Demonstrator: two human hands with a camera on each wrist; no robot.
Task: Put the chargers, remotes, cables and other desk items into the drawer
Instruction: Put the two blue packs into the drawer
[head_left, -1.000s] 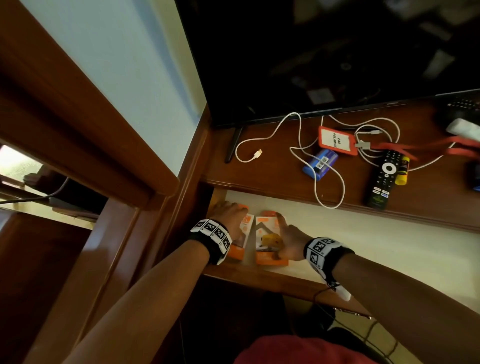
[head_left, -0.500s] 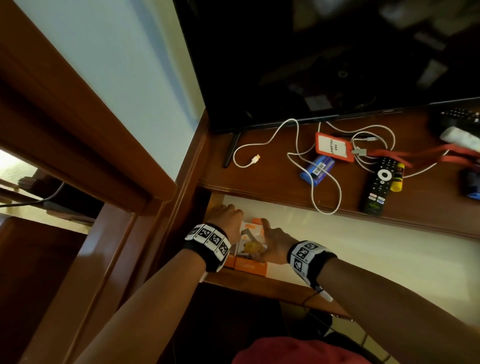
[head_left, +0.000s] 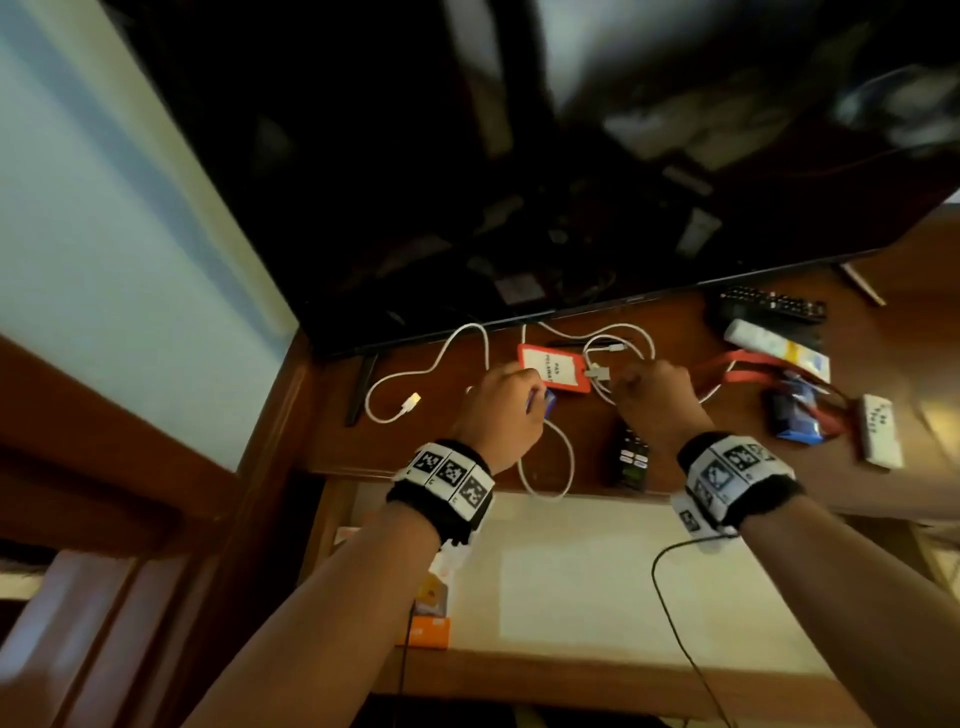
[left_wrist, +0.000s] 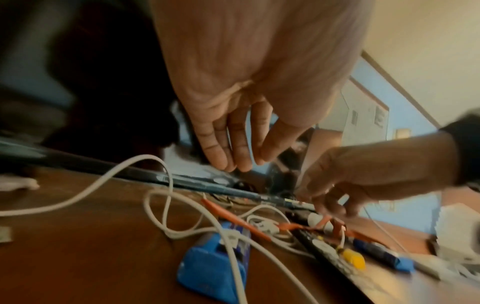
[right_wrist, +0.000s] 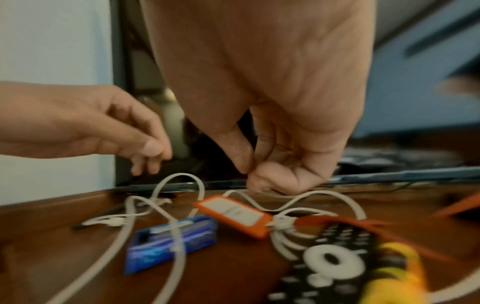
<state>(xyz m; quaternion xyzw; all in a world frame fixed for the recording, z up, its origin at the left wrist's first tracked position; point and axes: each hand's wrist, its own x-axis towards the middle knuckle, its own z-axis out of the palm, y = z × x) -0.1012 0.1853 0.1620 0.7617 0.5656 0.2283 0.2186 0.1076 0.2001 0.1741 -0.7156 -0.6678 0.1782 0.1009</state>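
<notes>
While both hands hover over the desk (head_left: 519, 447), left hand (head_left: 506, 410) is relaxed above the blue box (right_wrist: 171, 242); right hand (head_left: 657, 400) pinches the white cable (right_wrist: 311, 195) beside the orange badge (head_left: 553, 369). Drawer (head_left: 571, 571) sits open below.

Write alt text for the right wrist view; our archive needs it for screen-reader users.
The right hand pinches a white cable above a wooden desk, the left hand open beside it. An orange badge holder, blue pack and black remote lie below.
</notes>
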